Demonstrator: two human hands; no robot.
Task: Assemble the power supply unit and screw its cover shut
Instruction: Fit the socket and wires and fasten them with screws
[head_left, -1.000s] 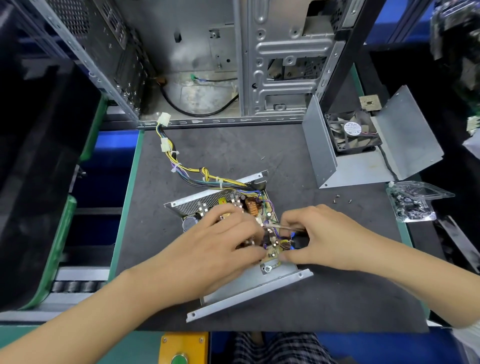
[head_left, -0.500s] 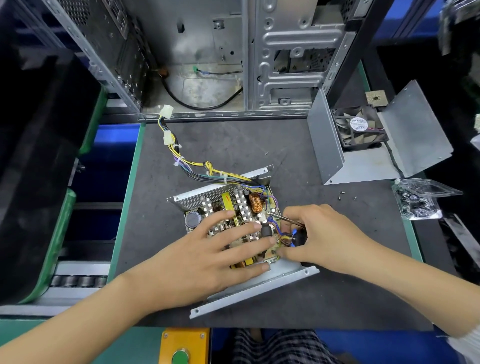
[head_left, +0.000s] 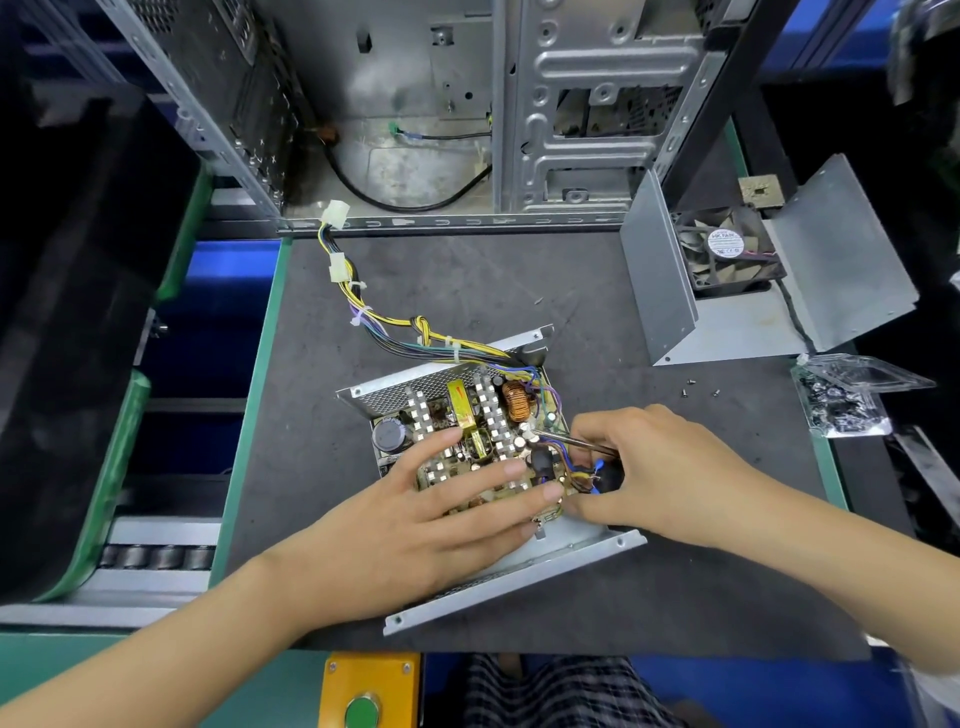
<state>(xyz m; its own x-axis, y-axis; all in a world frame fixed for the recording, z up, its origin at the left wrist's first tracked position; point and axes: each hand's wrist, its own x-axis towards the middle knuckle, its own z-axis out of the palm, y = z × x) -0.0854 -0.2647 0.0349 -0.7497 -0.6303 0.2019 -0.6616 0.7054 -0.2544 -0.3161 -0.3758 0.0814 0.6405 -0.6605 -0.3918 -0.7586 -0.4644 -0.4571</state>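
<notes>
Left hand (head_left: 415, 525) has flattened since a second ago, fingers now straight, pressing the circuit board (head_left: 467, 431) into the open PSU base (head_left: 519, 577) mid-tabletop (head_left: 467, 280). Right hand (head_left: 660, 467) grips a screwdriver (head_left: 566, 440). Board being seated; cover (head_left: 748, 332) waits apart, far right.

Head-worn view, steeply down, close

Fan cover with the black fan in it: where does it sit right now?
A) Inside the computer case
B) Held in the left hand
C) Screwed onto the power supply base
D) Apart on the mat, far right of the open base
D: the fan cover stands on the mat at the far right, clear of the open power supply base, whose circuit board is still exposed.
</notes>
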